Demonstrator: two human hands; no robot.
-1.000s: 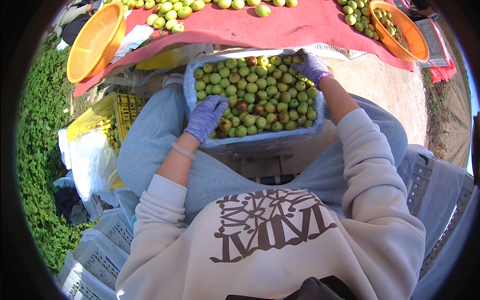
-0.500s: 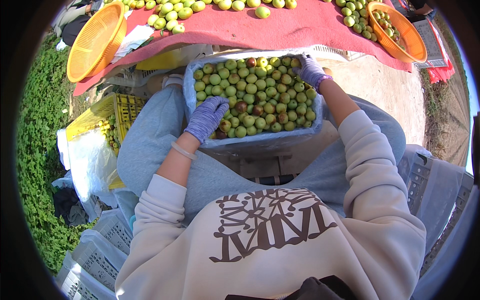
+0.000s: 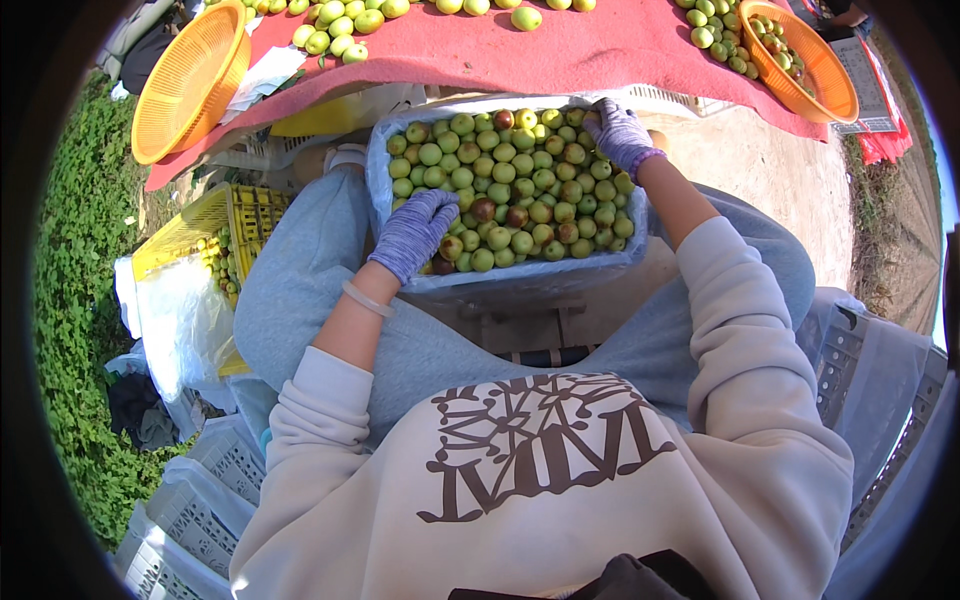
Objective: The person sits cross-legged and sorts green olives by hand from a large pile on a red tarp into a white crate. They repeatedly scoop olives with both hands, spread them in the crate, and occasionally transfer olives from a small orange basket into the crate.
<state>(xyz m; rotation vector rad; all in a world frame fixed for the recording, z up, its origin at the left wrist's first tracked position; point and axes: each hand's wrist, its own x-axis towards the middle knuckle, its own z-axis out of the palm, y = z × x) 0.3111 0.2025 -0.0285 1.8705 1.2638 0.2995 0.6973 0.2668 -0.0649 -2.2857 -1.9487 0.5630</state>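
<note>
Balancing the fruit crate [image 3: 505, 275] across our knees, we grip its near-left corner with the left hand [image 3: 412, 232] and its far-right rim with the right hand [image 3: 620, 135]; uneven lifting could probably tip it, spilling fruit.

A red cloth [image 3: 560, 50] strewn with loose green fruit [image 3: 340, 25] stretches ahead of me; orange baskets [image 3: 190, 80] sit at either end; a yellow crate [image 3: 235, 215] and white plastic sheet [image 3: 175, 320] lie to my left, beside green groundcover [image 3: 80, 280].
</note>
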